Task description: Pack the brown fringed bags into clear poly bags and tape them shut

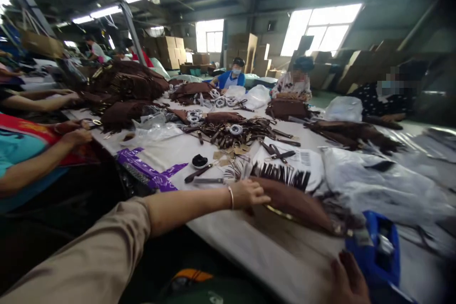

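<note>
My left hand, with a thin band at its wrist, reaches across to the left end of a brown bag. Its fingers are stretched out and a little apart against the bag, which lies on the table with a gold-coloured zipper along its near edge. My right hand is low at the right, dim and partly cut off, fingers extended and apart, with nothing seen in it. Just beyond it stands a blue tape dispenser. Dark strips lie in a row behind the bag.
Brown straps with metal clasps are heaped mid-table. A small bowl of black pieces, a purple plastic strip and clear plastic bags lie around. Piled brown bags stand at left. Several co-workers sit around the table.
</note>
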### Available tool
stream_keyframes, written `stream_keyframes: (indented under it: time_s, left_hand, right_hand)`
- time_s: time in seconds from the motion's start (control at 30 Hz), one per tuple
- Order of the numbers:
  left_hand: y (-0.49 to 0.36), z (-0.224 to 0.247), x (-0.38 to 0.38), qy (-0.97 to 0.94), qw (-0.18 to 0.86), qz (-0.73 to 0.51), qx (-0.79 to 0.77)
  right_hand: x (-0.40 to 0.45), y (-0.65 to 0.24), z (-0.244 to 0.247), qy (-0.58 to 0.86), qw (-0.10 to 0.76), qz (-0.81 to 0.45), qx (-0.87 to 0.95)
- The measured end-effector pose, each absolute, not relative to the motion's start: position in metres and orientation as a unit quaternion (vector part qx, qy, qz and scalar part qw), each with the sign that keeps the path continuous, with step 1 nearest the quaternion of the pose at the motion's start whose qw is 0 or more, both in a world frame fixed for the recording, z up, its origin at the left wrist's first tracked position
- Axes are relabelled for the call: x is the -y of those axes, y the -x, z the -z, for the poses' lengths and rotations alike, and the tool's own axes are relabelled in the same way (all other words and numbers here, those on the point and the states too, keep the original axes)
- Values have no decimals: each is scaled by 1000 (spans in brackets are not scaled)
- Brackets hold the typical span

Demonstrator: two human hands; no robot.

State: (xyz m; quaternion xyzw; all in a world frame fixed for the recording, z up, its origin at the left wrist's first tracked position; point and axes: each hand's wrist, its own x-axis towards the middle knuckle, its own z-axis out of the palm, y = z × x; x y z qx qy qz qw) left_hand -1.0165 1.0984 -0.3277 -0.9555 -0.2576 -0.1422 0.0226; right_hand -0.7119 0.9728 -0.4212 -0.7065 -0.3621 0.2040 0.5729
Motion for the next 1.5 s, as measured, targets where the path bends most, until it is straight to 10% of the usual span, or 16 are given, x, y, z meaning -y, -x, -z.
stream_keyframes:
  time_s: [0.13, 0.27, 0.47, 0.77, 1.0, 1.5]
  left_hand:
    - [1001, 406, -1027, 941, 75, 158, 289]
    - [1007, 414, -1018, 937, 45, 175, 300]
    - [1043, 393, -1024, 925, -67, 204, 313]
    - [1104, 403, -1005, 773, -86, 254, 574]
    - [1103, 399, -1011, 786, -61, 163, 593]
    - [1076, 371, -974, 610, -415, 134, 662]
  right_hand:
    - [-934, 727, 399, 762, 548, -207, 276]
    - [-923, 743, 397, 666, 492, -47, 559]
    - [-965, 762, 419, 446, 223, 70, 864]
    - [-974, 796, 424, 487, 330, 6, 809]
    - [-1006, 864, 401, 343, 216, 47, 913]
    - [-987, 864, 426, 443, 168, 99, 875]
